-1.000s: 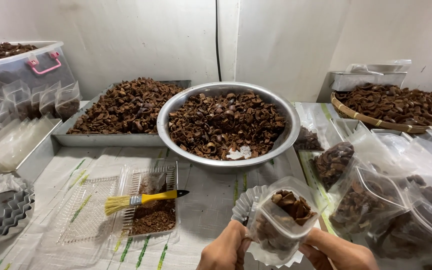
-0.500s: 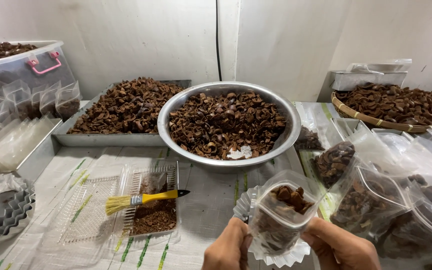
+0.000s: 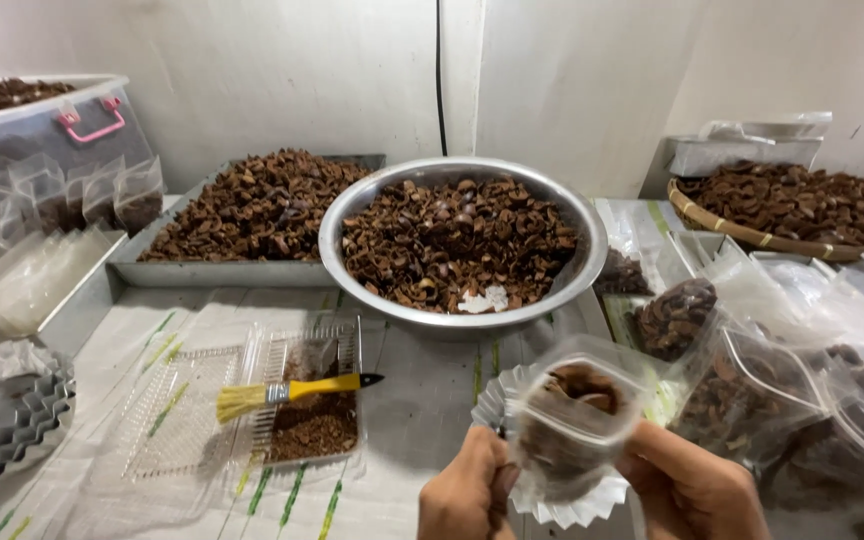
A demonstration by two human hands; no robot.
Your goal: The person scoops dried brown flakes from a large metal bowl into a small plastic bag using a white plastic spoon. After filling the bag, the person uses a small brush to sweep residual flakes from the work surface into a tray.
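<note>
**Both hands steady a filled pouch at the near edge of the table**

Lowered since a second ago, the clear plastic pouch [image 3: 574, 420] of brown dried pieces now sits down among the fluted clear cups [image 3: 562, 495] at the near edge of the table [image 3: 422, 400]. Left hand [image 3: 467, 495] grasps the pouch's left side, right hand [image 3: 687, 490] its right, mouth held open and upright. Just beyond stands the steel bowl [image 3: 462, 245], heaped with the same pieces; a yellow-handled brush [image 3: 287, 392] lies on a clear tray [image 3: 307, 400] to the left. Handling it well likely means gripping low, keeping the mouth level, and squeezing gently so nothing spills.
</note>
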